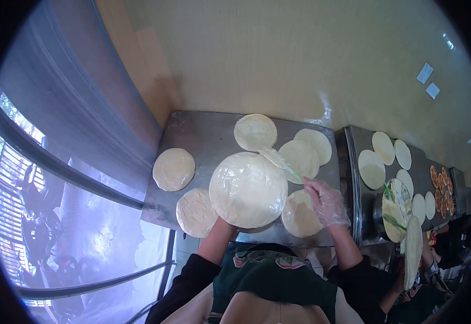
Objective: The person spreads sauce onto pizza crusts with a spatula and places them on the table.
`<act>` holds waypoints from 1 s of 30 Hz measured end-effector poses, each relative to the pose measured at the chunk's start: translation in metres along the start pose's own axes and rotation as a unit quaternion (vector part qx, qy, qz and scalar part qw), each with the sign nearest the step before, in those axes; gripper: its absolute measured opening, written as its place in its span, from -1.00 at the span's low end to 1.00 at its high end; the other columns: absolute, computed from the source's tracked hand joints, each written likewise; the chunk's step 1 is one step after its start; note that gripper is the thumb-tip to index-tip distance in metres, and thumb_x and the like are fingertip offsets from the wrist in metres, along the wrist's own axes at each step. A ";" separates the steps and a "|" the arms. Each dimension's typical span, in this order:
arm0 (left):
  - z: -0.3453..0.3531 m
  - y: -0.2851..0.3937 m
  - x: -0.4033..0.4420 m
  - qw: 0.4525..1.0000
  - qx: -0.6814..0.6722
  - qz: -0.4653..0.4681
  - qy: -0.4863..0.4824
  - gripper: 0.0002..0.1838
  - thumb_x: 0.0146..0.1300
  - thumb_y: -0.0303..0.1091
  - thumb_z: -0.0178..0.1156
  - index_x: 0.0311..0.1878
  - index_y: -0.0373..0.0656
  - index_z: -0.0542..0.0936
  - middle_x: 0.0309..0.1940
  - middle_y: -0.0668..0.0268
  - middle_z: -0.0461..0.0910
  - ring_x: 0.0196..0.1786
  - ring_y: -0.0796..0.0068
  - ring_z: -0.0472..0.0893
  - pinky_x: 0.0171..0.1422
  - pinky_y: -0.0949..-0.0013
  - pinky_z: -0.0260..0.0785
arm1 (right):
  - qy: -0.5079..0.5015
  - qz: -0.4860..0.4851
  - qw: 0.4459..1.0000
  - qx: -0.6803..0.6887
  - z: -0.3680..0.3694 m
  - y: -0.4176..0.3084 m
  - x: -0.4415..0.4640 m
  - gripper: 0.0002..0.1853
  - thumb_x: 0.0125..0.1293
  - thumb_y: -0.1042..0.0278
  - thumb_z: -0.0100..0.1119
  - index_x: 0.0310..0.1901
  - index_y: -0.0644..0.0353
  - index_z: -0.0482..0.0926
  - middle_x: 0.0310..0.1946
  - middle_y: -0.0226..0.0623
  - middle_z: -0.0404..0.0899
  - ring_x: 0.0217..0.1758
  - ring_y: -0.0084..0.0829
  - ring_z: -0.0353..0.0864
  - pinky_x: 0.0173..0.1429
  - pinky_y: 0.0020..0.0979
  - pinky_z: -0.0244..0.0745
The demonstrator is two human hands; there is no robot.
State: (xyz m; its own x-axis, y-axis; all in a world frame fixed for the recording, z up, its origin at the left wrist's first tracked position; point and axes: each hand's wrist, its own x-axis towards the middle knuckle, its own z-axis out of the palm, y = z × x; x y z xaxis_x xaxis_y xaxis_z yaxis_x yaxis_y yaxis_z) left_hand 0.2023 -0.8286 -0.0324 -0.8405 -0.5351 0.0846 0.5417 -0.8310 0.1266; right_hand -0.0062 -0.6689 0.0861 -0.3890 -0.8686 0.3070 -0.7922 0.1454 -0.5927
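A large round of dough (248,189), glossy with pale cream on top, is held up above the metal table. My left forearm (217,243) reaches beneath it; my left hand is under the round, with its fingers hidden. In my right hand (327,202), which wears a clear plastic glove, is the green handle of a spatula (275,160). The fingers are closed round that handle. Pale cream coats the spatula's blade, which is at the round's upper right edge.
Coated dough rounds (174,169) lie about the metal table (203,132). To the right, a second table (361,141) bears more rounds, a bowl (378,216) with green-handled spatulas, and topped pizzas (442,189). A co-worker's hand supports another dough round (413,252). Plastic sheeting hangs at left.
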 end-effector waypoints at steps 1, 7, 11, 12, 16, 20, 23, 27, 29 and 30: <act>-0.002 -0.002 -0.001 1.000 0.000 0.000 0.000 -0.34 0.52 0.04 -0.07 0.55 -0.03 0.12 0.49 0.17 0.26 0.46 0.18 0.36 0.47 0.03 0.34 | 0.006 -0.007 0.999 -0.034 -0.001 0.003 0.001 -0.74 0.39 0.31 0.18 0.08 -0.07 0.67 -0.22 -0.07 0.65 -0.26 -0.02 0.68 -0.17 -0.13 0.57; 0.002 -0.009 -0.007 0.999 0.042 0.002 0.009 -0.31 0.49 0.10 -0.05 0.54 -0.05 0.15 0.48 0.12 0.27 0.45 0.14 0.36 0.47 0.02 0.34 | -0.079 -0.106 0.973 -0.190 -0.016 -0.025 -0.010 -0.68 0.38 0.27 0.17 0.16 -0.16 0.62 -0.30 -0.11 0.61 -0.39 -0.05 0.66 -0.30 -0.10 0.56; -0.001 -0.012 -0.002 0.996 0.081 0.004 0.038 -0.33 0.51 0.09 -0.08 0.54 -0.04 0.15 0.46 0.14 0.30 0.44 0.16 0.39 0.45 0.03 0.36 | -0.035 -0.088 0.973 -0.209 -0.015 -0.003 0.007 -0.65 0.39 0.21 0.15 0.20 -0.25 0.58 -0.31 -0.11 0.58 -0.43 -0.04 0.64 -0.33 -0.08 0.56; -0.004 -0.012 -0.001 0.995 0.087 -0.001 0.042 -0.29 0.49 0.12 -0.06 0.55 -0.05 0.13 0.48 0.11 0.26 0.46 0.14 0.36 0.47 0.02 0.34 | -0.053 -0.052 0.972 -0.224 -0.021 -0.003 0.013 -0.67 0.41 0.20 0.13 0.19 -0.26 0.59 -0.30 -0.10 0.59 -0.43 -0.04 0.64 -0.32 -0.07 0.57; -0.002 -0.013 -0.001 0.996 0.078 -0.005 0.032 -0.36 0.52 0.06 -0.07 0.52 -0.05 0.19 0.44 0.15 0.34 0.40 0.17 0.44 0.42 0.02 0.40 | -0.031 -0.116 0.982 -0.146 -0.030 -0.027 0.011 -0.71 0.45 0.22 0.06 0.15 -0.25 0.60 -0.29 -0.09 0.59 -0.45 -0.03 0.64 -0.36 -0.09 0.57; 0.002 -0.013 -0.003 0.994 0.102 -0.030 0.027 -0.34 0.52 0.07 -0.08 0.54 -0.06 0.15 0.46 0.10 0.28 0.44 0.15 0.39 0.45 0.03 0.36 | -0.083 -0.114 0.973 -0.181 -0.035 -0.023 0.022 -0.68 0.36 0.30 0.17 0.13 -0.21 0.60 -0.31 -0.18 0.59 -0.38 -0.05 0.66 -0.32 -0.11 0.55; -0.002 -0.012 -0.002 0.995 0.095 -0.022 0.037 -0.34 0.52 0.06 -0.08 0.54 -0.07 0.15 0.46 0.10 0.29 0.43 0.16 0.40 0.44 0.03 0.37 | -0.090 -0.079 0.946 -0.300 -0.044 -0.033 0.034 -0.66 0.35 0.30 0.17 0.14 -0.25 0.60 -0.32 -0.18 0.58 -0.41 -0.07 0.65 -0.34 -0.12 0.55; -0.009 -0.010 -0.003 0.998 0.049 -0.032 0.025 -0.33 0.52 0.08 -0.10 0.54 -0.07 0.15 0.44 0.10 0.32 0.40 0.16 0.43 0.43 0.04 0.39 | -0.086 -0.200 0.947 -0.238 -0.034 -0.041 0.031 -0.66 0.34 0.28 0.18 0.14 -0.21 0.61 -0.38 -0.19 0.54 -0.48 -0.12 0.61 -0.40 -0.17 0.53; -0.006 -0.011 -0.005 0.996 0.078 -0.014 0.037 -0.33 0.52 0.10 -0.11 0.53 -0.08 0.16 0.43 0.10 0.33 0.39 0.16 0.44 0.42 0.04 0.40 | -0.091 -0.226 0.932 -0.267 -0.032 -0.036 0.038 -0.67 0.34 0.28 0.18 0.13 -0.19 0.62 -0.40 -0.20 0.52 -0.50 -0.13 0.59 -0.41 -0.18 0.52; -0.004 -0.012 -0.005 0.993 0.106 0.007 0.048 -0.33 0.52 0.11 -0.13 0.53 -0.08 0.18 0.43 0.10 0.34 0.39 0.17 0.45 0.41 0.04 0.41 | -0.079 -0.201 0.927 -0.308 -0.036 -0.029 0.045 -0.66 0.33 0.30 0.18 0.14 -0.17 0.62 -0.40 -0.21 0.52 -0.50 -0.14 0.59 -0.41 -0.18 0.52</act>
State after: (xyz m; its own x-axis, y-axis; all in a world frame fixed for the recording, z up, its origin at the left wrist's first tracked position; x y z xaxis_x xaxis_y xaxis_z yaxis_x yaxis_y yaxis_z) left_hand 0.2000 -0.8169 -0.0382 -0.8239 -0.5667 -0.0049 0.5332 -0.7782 0.3318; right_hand -0.0178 -0.6955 0.1441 0.0312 -0.9626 0.2690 -0.9952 -0.0049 0.0980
